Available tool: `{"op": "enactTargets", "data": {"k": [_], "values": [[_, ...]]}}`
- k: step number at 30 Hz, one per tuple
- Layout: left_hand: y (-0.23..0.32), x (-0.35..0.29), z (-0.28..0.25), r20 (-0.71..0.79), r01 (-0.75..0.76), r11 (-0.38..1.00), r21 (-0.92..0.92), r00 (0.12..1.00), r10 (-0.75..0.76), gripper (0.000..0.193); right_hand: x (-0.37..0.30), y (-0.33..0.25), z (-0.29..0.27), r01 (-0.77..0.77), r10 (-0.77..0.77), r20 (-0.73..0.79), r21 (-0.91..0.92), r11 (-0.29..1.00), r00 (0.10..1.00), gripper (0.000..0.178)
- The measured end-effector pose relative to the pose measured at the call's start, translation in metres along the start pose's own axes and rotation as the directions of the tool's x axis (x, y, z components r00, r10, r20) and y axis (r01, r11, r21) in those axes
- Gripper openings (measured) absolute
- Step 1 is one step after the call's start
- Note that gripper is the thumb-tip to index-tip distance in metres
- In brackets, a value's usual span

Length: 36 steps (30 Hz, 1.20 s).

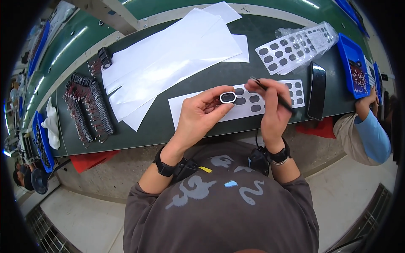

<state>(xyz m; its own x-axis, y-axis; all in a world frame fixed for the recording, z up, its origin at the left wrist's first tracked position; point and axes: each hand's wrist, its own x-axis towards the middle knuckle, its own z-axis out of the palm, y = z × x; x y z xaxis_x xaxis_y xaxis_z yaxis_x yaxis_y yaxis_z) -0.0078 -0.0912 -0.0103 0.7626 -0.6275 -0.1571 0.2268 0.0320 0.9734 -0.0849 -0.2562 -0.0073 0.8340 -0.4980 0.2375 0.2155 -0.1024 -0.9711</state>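
Observation:
My left hand [196,113] is closed, pinching a small oval speaker [228,97] with a white rim and dark centre between thumb and fingers. Thin dark red wires show behind the speaker, partly hidden by the fingers. To its right, my right hand [272,111] is closed around black tweezers [284,103], whose tip points up and left; this hand is slightly blurred. Beneath both hands lies a white sheet of dark oval stickers [298,93], partly covered by them. A bare white strip [178,106] of that sheet shows near my left wrist.
Large white paper sheets [168,50] cover the table's middle. Rows of wired speakers [99,105] lie left. Bagged sticker sheets [291,48], a black phone [316,90] and a blue tray [352,63] are at right, beside another person's hand [366,103].

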Motion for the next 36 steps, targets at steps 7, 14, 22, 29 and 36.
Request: {"op": "enactTargets", "data": {"k": [7, 14, 22, 29, 36], "values": [[-0.001, -0.001, -0.004, -0.002, -0.038, 0.999, -0.003, 0.999, 0.038, 0.033, 0.004, -0.010, 0.005, 0.691, -0.304, 0.715, -0.337, 0.639, 0.630, 0.030], [0.002, 0.001, 0.003, -0.024, -0.036, 0.996, -0.078, 0.999, 0.034, 0.029, 0.012, -0.019, 0.010, 0.138, -0.029, 0.305, -0.342, 0.930, 0.952, 0.023], [-0.011, 0.002, 0.001, -0.041, -0.072, 0.996, 0.050, 0.996, 0.074, 0.026, 0.033, -0.028, 0.006, 0.182, 0.056, 0.464, -0.451, 0.874, 0.884, 0.018], [-0.004, 0.001, 0.004, -0.078, -0.084, 0.991, -0.105, 0.994, 0.076, 0.027, 0.139, -0.027, 0.010, 0.098, 0.061, 0.452, -0.320, 0.942, 0.890, 0.011], [-0.004, 0.001, 0.005, -0.021, -0.087, 0.996, -0.025, 0.996, 0.087, 0.033, 0.222, 0.010, 0.026, -0.044, 0.051, 0.280, -0.030, 0.999, 0.959, 0.032]]}}
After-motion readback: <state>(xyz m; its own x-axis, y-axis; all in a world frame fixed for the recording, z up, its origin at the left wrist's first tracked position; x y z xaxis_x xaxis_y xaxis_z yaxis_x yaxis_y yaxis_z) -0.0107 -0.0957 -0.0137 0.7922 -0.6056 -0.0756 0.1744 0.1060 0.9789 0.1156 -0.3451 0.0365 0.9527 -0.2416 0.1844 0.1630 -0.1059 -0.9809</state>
